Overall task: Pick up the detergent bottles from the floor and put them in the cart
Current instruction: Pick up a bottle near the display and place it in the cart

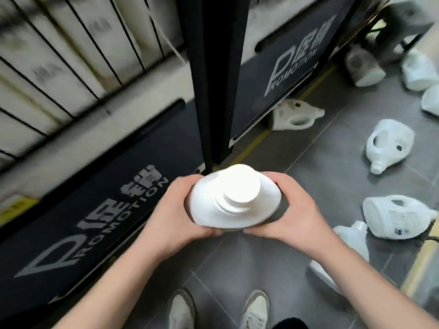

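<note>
I hold a white detergent bottle upright, seen from above with its round cap facing me. My left hand grips its left side and my right hand grips its right side, fingers curled around the body. Directly beyond the bottle stands the cart with dark panels marked PROMOTION and a black upright post. Several more white detergent bottles lie on the grey tiled floor to the right, among them one with a handle hole, one with a label and one by the cart's base.
White boxes or packs stand in rows inside the cart at upper left. My white shoes are on the tiles below the bottle. A yellow floor line runs along the cart's base. A dark stool stands at upper right.
</note>
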Demonstrator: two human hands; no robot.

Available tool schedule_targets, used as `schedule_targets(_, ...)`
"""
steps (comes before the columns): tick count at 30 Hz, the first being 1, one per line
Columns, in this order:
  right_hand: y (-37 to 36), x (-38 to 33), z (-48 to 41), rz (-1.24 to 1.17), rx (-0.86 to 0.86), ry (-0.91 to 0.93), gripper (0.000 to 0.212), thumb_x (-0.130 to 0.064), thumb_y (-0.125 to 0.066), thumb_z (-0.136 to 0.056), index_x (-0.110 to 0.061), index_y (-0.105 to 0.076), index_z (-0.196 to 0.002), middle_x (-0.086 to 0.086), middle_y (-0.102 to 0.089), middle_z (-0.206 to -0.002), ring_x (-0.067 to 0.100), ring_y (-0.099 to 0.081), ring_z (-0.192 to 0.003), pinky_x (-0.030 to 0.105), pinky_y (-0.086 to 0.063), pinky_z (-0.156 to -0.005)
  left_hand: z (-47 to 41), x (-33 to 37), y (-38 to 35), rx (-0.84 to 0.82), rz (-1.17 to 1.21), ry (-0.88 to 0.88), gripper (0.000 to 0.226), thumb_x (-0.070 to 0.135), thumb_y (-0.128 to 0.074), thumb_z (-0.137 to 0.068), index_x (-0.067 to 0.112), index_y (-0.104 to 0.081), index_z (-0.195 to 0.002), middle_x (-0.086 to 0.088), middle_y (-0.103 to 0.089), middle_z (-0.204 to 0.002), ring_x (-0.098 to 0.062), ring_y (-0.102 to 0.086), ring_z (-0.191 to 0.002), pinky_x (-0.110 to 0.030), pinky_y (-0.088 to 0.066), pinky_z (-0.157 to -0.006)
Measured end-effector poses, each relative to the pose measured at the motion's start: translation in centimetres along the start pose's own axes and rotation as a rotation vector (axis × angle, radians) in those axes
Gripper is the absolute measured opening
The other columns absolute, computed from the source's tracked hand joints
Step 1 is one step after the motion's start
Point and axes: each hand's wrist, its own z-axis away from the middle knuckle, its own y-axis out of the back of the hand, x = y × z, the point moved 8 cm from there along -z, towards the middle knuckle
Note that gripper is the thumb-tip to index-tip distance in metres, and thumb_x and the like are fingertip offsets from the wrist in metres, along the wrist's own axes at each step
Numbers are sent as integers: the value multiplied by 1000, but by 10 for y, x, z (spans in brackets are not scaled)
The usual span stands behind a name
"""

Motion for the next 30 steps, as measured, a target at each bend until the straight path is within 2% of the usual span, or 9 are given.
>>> schedule_targets(4,88,-149,45,-18,7,103,97,-32,-104,-52,-45,-56,-135,-28,-58,-140,-8,-51,-133,4,-37,-104,52,144,92,28,2,-89,94,40,-103,-48,66,-48,-120,29,-55,-128,1,-55,-123,-36,-52,-102)
schedule_targets(7,146,-256,82,-18,24,162,96,-37,-102,-54,-43,-53,-136,-28,-60,-136,-4,-55,-129,10,-43,-101,92,245,160,48,28,-168,97,47,-103,-46,57,-51,-127,20,-58,-133,-8,-58,-127,-44,-53,-103)
schedule_targets(10,190,-339,121,5,126,259,98,-45,-102,-51,-45,-51,-135,-28,-60,-136,-7,-57,-126,7,-44,-97,135,323,215,81,47,-249,100,41,-105,-44,49,-53,-128,19,-63,-130,-5,-61,-123,-38,-53,-103)
schedule_targets(12,208,-386,144,19,190,323,101,-61,-99,-47,-57,-48,-133,-32,-59,-135,-10,-58,-122,6,-45,-93,161,362,244,92,77,-306,99,35,-106,-41,50,-55,-124,21,-68,-125,0,-64,-118,-28,-54,-98)
schedule_targets(14,220,-430,164,-6,222,377,100,-77,-90,-44,-64,-45,-131,-31,-60,-134,-8,-59,-121,13,-48,-94,181,393,267,89,110,-372,97,33,-106,-39,53,-57,-121,23,-69,-123,2,-65,-114,-23,-53,-92)
schedule_targets(16,227,-465,181,-24,232,441,97,-71,-94,-46,-63,-47,-130,-27,-62,-133,-5,-60,-120,19,-50,-95,200,418,289,113,152,-433,97,38,-107,-36,57,-58,-118,25,-68,-121,4,-64,-113,-18,-49,-90)
schedule_targets(20,232,-510,212,38,304,535,96,-45,-101,-49,-52,-51,-131,-26,-62,-129,-3,-58,-120,11,-45,-93,231,441,313,143,241,-545,87,46,-98,-38,58,-60,-115,19,-70,-120,0,-64,-114,-13,-49,-90)
schedule_targets(25,223,-539,235,3,302,574,95,-42,-104,-50,-49,-56,-131,-20,-66,-128,2,-61,-122,13,-48,-93,257,440,326,132,342,-597,89,39,-100,-40,46,-63,-121,7,-71,-122,-13,-66,-116,-27,-56,-91)
schedule_targets(30,200,-549,241,-13,265,618,91,-43,-100,-52,-51,-55,-130,-20,-66,-127,4,-62,-121,13,-49,-92,281,421,338,186,360,-580,88,35,-99,-40,42,-64,-120,7,-71,-118,-10,-68,-111,-20,-55,-87)
